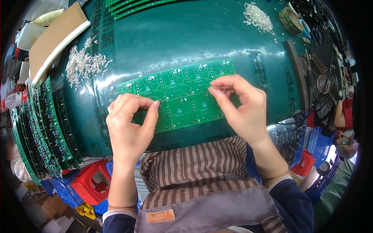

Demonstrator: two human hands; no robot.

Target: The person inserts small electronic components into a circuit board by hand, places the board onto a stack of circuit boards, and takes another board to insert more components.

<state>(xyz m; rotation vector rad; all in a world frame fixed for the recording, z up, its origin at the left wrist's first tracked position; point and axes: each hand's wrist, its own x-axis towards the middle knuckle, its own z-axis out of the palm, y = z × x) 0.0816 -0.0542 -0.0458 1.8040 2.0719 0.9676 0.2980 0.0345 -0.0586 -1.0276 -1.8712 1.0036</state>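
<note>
A green printed circuit board panel (pixel 180 95) lies on the dark green tabletop in front of me, its surface divided into repeated sections with small silvery parts along them. Over its left part is my left hand (pixel 132 118), thumb and forefinger pinched together close to the board. My right hand (pixel 246 106) is above the right part, likewise with thumb and forefinger pressed together. Whatever either pinch holds is too small to make out. Small clear parts form one pile (pixel 83 65) to the left and another pile (pixel 258 18) at the far right.
Populated circuit boards (pixel 48 130) stand in a row at the left edge. More green boards (pixel 143 5) lie at the far side. A cardboard piece (pixel 58 40) leans at far left. To the right are a dark bar (pixel 297 75) and a fan (pixel 324 79). Red stools (pixel 93 184) stand below.
</note>
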